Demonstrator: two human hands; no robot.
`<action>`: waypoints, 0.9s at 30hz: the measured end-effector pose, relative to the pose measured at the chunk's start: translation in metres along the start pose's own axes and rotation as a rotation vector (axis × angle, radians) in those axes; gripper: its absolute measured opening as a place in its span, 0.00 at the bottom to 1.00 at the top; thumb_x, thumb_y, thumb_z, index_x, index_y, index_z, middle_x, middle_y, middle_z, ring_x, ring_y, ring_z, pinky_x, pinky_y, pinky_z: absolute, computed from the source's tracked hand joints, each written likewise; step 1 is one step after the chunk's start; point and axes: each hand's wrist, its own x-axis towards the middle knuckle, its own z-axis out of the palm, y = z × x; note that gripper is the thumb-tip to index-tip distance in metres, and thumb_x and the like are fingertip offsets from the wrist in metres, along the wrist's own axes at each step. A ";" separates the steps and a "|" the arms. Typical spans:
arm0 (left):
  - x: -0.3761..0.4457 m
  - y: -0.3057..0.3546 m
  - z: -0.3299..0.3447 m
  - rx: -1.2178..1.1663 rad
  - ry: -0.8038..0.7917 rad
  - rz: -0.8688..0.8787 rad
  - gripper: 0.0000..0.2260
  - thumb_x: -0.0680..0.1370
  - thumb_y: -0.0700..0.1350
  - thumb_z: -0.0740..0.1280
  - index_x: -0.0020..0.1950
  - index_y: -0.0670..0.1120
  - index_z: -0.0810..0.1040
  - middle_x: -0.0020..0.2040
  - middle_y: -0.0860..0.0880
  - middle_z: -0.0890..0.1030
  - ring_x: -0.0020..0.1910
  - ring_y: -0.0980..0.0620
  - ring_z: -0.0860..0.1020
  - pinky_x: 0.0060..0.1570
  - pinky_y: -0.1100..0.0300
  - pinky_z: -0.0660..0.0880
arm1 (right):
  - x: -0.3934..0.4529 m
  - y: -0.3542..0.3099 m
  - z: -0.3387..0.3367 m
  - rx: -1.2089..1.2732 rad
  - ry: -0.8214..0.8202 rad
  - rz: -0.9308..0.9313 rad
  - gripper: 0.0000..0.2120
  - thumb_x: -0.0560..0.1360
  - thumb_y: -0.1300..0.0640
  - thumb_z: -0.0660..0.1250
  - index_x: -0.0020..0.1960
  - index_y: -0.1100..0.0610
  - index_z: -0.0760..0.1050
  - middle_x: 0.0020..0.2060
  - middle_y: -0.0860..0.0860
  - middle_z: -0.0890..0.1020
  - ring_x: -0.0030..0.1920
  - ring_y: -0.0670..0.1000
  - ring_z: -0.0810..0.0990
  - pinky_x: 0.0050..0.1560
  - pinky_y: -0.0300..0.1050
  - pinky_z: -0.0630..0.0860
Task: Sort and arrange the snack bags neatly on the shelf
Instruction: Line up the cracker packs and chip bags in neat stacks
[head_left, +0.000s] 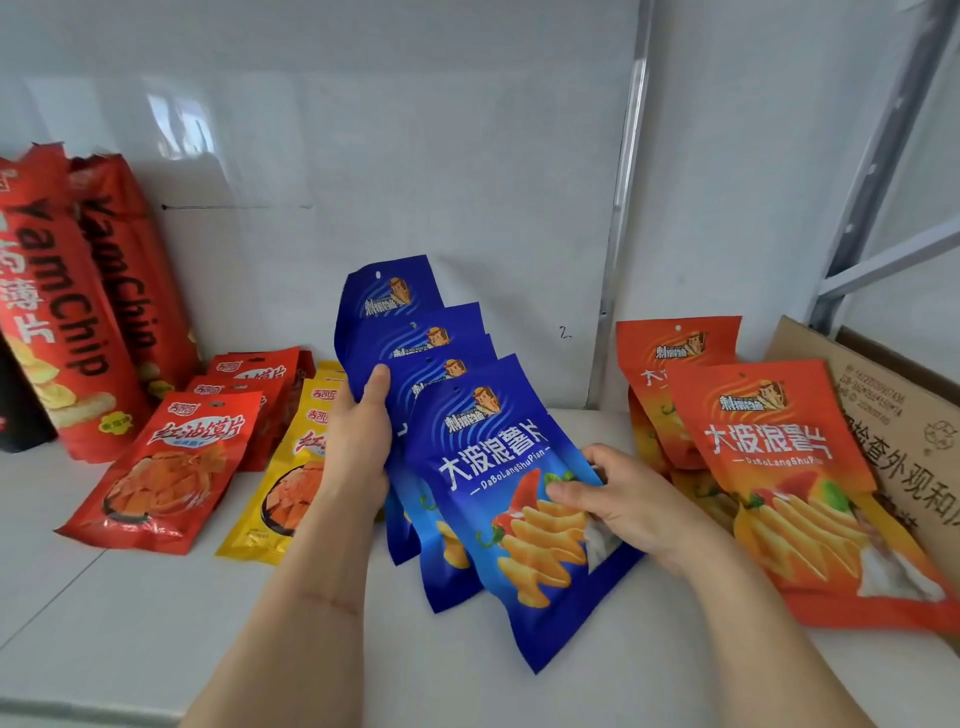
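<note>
On the white shelf (156, 597), the fanned blue snack bags (498, 467) lie centred — tall YamChip bags (67, 312) far left of them, orange bags (779, 467) just right. The left hand (358, 441) grips their left edge; right hand (618, 499) fingers pinch the front bag.

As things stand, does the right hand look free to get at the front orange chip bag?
Probably not yet: the right hand is gripping the front blue bag. The orange bag lies just to its right with nothing between them, so letting go would free it.
</note>
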 end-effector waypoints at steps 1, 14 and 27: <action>-0.001 0.001 0.001 -0.001 -0.016 -0.007 0.14 0.78 0.60 0.68 0.59 0.55 0.74 0.51 0.52 0.86 0.45 0.49 0.87 0.44 0.50 0.84 | 0.000 0.000 0.001 -0.005 0.004 0.016 0.16 0.71 0.45 0.76 0.53 0.51 0.77 0.46 0.46 0.86 0.47 0.48 0.85 0.53 0.51 0.81; 0.002 -0.006 -0.004 0.139 -0.213 0.066 0.22 0.76 0.43 0.74 0.68 0.49 0.70 0.58 0.47 0.84 0.49 0.46 0.86 0.41 0.49 0.84 | -0.011 -0.012 0.007 0.013 -0.056 0.089 0.19 0.72 0.47 0.75 0.58 0.51 0.72 0.50 0.44 0.85 0.50 0.46 0.85 0.55 0.47 0.81; 0.003 -0.015 0.026 0.105 -0.222 -0.189 0.13 0.77 0.42 0.73 0.60 0.46 0.76 0.50 0.45 0.87 0.45 0.44 0.87 0.40 0.50 0.84 | -0.023 -0.016 0.017 0.003 0.074 0.007 0.33 0.70 0.38 0.72 0.68 0.46 0.61 0.53 0.39 0.80 0.49 0.39 0.82 0.50 0.41 0.81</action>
